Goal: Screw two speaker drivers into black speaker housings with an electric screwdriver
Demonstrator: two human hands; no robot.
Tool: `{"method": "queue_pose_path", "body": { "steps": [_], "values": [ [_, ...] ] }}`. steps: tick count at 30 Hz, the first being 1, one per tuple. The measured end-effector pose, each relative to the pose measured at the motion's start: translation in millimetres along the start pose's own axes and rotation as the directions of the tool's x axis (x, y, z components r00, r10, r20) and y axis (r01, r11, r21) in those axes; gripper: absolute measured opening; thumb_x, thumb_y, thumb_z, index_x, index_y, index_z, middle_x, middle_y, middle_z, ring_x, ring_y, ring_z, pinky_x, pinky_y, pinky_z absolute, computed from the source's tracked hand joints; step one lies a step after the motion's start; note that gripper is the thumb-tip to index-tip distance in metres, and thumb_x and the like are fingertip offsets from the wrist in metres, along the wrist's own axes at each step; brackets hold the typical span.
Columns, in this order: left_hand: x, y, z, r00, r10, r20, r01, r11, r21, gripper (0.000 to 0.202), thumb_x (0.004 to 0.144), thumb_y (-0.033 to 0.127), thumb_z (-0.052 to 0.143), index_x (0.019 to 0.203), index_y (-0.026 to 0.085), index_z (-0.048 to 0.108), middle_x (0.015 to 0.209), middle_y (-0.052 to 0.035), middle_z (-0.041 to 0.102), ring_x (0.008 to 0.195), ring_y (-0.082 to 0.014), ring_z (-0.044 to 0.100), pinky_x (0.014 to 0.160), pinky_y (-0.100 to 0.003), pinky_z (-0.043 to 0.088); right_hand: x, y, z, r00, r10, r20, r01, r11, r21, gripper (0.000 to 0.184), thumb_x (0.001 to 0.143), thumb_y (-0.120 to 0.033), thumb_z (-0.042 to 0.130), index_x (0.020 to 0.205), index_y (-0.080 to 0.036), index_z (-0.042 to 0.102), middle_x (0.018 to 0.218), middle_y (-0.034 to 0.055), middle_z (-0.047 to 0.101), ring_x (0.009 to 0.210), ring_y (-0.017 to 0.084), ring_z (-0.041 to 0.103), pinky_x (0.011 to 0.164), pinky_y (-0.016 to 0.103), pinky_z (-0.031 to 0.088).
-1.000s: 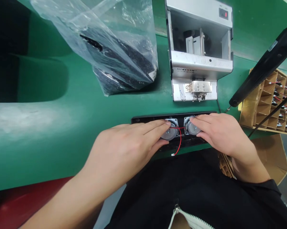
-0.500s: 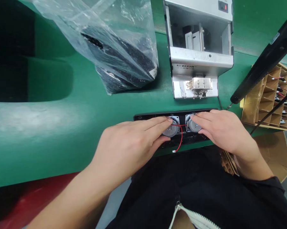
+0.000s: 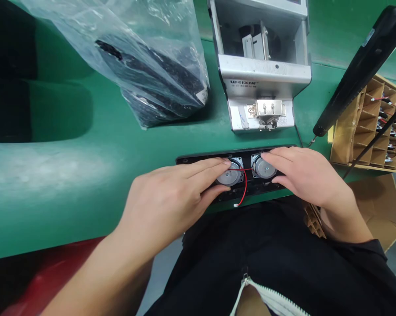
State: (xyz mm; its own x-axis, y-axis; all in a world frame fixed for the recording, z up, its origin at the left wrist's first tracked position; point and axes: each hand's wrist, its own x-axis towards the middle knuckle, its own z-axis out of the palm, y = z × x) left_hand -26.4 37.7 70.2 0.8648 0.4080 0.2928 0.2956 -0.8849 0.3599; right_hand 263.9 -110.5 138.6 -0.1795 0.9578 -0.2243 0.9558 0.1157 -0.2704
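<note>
A long black housing (image 3: 198, 157) lies along the near edge of the green bench. Two round silver speakers sit side by side in it. My left hand (image 3: 171, 197) lies over the left speaker (image 3: 227, 176), fingers stretched flat across it with the thumb below. My right hand (image 3: 303, 173) rests with flat fingers on the right speaker (image 3: 263, 168). A red wire (image 3: 244, 186) runs between the speakers and hangs down to a small white plug at the bench edge.
A silver machine (image 3: 264, 77) stands just behind the housing. A clear plastic bag (image 3: 152, 70) of black parts lies at the back left. A black power tool (image 3: 359, 70) hangs at the right above a cardboard divider box (image 3: 365, 127) holding wired parts.
The view has shifted a little, so everything sits slightly more to the left. Both hands stay pressed on the speakers in the same pose.
</note>
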Motion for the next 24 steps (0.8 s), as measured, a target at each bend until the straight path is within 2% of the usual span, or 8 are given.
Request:
{"method": "queue_pose_path", "body": {
  "steps": [3,6,8,9,12,15,18,24],
  "values": [
    [1,-1,-3.2,1.000,0.009,0.013,-0.009,1.000,-0.012,0.025,0.122,0.029,0.075,0.140,0.020,0.091,0.136,-0.0087,0.097,0.108,-0.0286,0.096,0.081,-0.040,0.069,-12,7,3,0.937,-0.022,-0.349,0.072,0.989,0.131,0.044,0.113,-0.033,0.082,0.157,-0.026,0.077,0.144,0.0113,0.094,0.124,0.029,0.091,0.103,0.047,0.079],
    [3,-1,-6.1,1.000,0.025,0.018,-0.024,0.999,-0.022,0.025,0.122,0.029,0.076,0.142,0.020,0.089,0.137,-0.0084,0.096,0.108,-0.0279,0.096,0.080,-0.039,0.069,-18,17,8,0.636,0.207,-0.743,-0.074,0.975,0.209,0.042,0.114,-0.039,0.080,0.155,-0.035,0.076,0.131,0.0079,0.091,0.103,0.028,0.089,0.088,0.050,0.079],
    [4,0,-7.0,0.999,0.035,0.014,-0.035,0.999,-0.021,0.024,0.123,0.029,0.076,0.142,0.020,0.089,0.137,-0.0075,0.096,0.108,-0.0273,0.097,0.079,-0.039,0.069,-17,29,15,0.424,0.340,-0.839,-0.235,0.936,0.261,0.049,0.115,-0.046,0.075,0.162,-0.034,0.071,0.144,0.0152,0.082,0.115,0.033,0.086,0.093,0.057,0.078],
    [4,0,-7.1,0.999,0.038,0.008,-0.038,0.999,-0.019,0.024,0.123,0.030,0.075,0.141,0.020,0.088,0.136,-0.0070,0.097,0.107,-0.0271,0.097,0.078,-0.039,0.069,-15,37,19,0.367,0.375,-0.851,-0.301,0.914,0.273,0.057,0.115,-0.052,0.073,0.168,-0.032,0.066,0.155,0.0200,0.076,0.126,0.038,0.085,0.100,0.062,0.077],
    [4,-1,-7.0,0.999,0.039,-0.015,-0.039,0.999,-0.015,0.022,0.125,0.032,0.073,0.139,0.020,0.087,0.135,-0.0056,0.097,0.105,-0.0268,0.097,0.077,-0.040,0.069,-5,67,33,0.377,0.426,-0.822,-0.395,0.877,0.273,0.083,0.117,-0.063,0.065,0.189,-0.033,0.039,0.182,0.0272,0.057,0.156,0.046,0.074,0.118,0.072,0.072],
    [3,-3,-6.4,0.999,0.037,-0.027,-0.037,0.999,-0.024,0.023,0.127,0.033,0.071,0.139,0.021,0.086,0.136,-0.0056,0.096,0.105,-0.0271,0.097,0.078,-0.041,0.071,7,97,48,0.445,0.419,-0.791,-0.250,0.907,0.340,0.082,0.122,-0.066,0.048,0.195,-0.041,0.021,0.182,0.0220,0.060,0.164,0.042,0.073,0.120,0.069,0.072],
    [2,-4,-6.3,1.000,0.026,-0.014,-0.026,1.000,-0.014,0.026,0.128,0.035,0.069,0.139,0.021,0.087,0.137,-0.0052,0.096,0.106,-0.0277,0.097,0.079,-0.042,0.072,16,115,52,0.450,0.467,-0.761,-0.087,0.871,0.483,0.074,0.121,-0.075,0.041,0.189,-0.048,0.034,0.171,0.0144,0.069,0.149,0.037,0.082,0.111,0.065,0.076],
    [8,-3,-7.0,0.999,0.036,0.027,-0.037,0.999,0.029,0.029,0.129,0.035,0.065,0.135,0.019,0.089,0.134,-0.0051,0.097,0.103,-0.0286,0.097,0.071,-0.043,0.071,27,107,26,0.528,0.653,-0.543,-0.062,0.667,0.743,0.067,0.114,-0.088,0.053,0.169,-0.050,0.058,0.125,0.0074,0.091,0.088,0.026,0.080,0.083,0.051,0.073]
  ]
}}
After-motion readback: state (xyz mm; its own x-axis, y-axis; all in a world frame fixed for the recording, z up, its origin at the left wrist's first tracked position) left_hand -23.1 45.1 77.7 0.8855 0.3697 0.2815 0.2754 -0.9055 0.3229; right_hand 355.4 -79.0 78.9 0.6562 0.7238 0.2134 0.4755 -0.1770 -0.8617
